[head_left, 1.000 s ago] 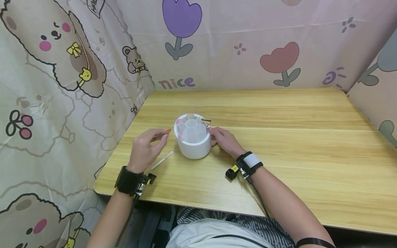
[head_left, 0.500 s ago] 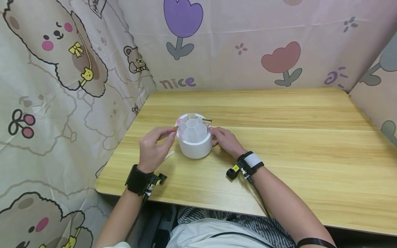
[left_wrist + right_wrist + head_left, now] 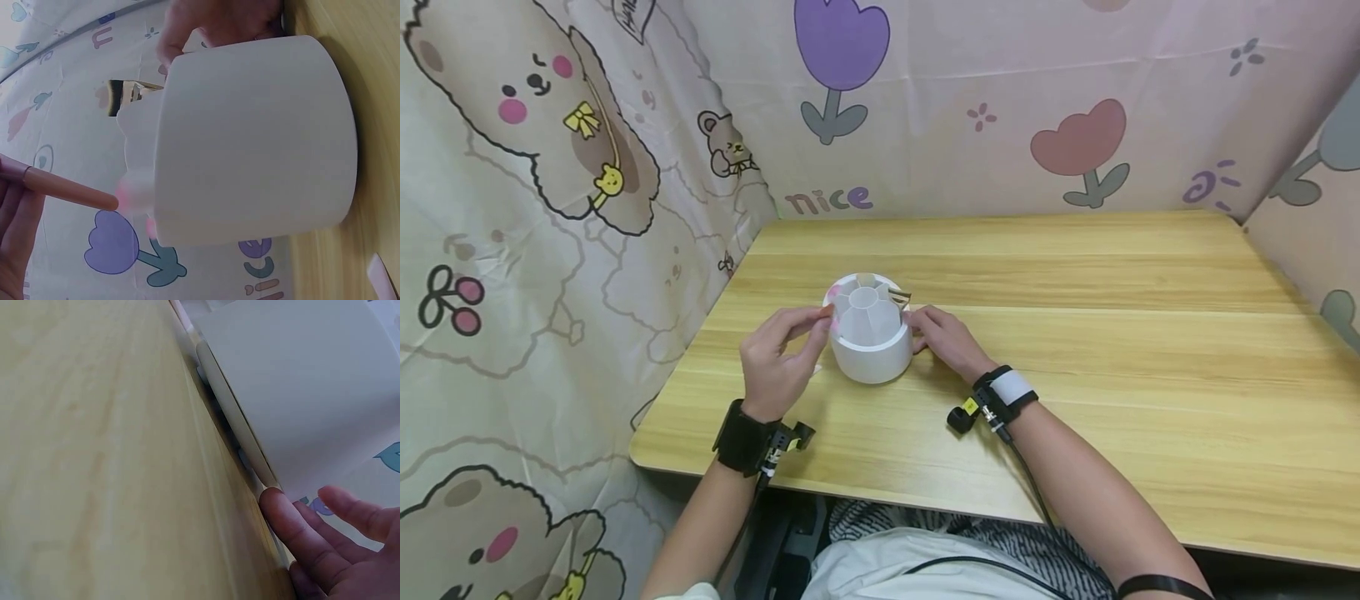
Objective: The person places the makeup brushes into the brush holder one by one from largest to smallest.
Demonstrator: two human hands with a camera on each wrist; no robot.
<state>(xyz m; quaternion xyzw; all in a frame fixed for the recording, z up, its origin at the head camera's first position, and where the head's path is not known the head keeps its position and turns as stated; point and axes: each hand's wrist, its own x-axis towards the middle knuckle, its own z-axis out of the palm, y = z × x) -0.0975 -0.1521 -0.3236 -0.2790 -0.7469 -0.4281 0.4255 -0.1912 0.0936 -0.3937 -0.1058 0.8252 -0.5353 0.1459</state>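
Observation:
A round white organizer (image 3: 871, 360) with several inner compartments stands on the table. My left hand (image 3: 778, 362) is at its left rim, pinching a slim pinkish-brown tube (image 3: 69, 189) with a rounded tip and a seam near the fingers. In the left wrist view the tube's tip overlaps a blurred pink item (image 3: 132, 197) at the organizer's open top. A gold-ferruled makeup brush (image 3: 134, 92) with dark bristles sticks out of the organizer's far side. My right hand (image 3: 951, 342) rests its fingers against the organizer's right side; in the right wrist view a fingertip touches its lower edge.
A thin pale stick (image 3: 380, 275) lies on the wooden table (image 3: 1075, 375) left of the organizer, mostly hidden behind my left hand in the head view. Printed curtains (image 3: 940, 167) hang at the back and sides. Cabled wrist cameras are strapped to both wrists.
My left hand has moved right with the tube, from beside the organizer to its left rim, and now covers most of the pale stick. The right hand has stayed in place.

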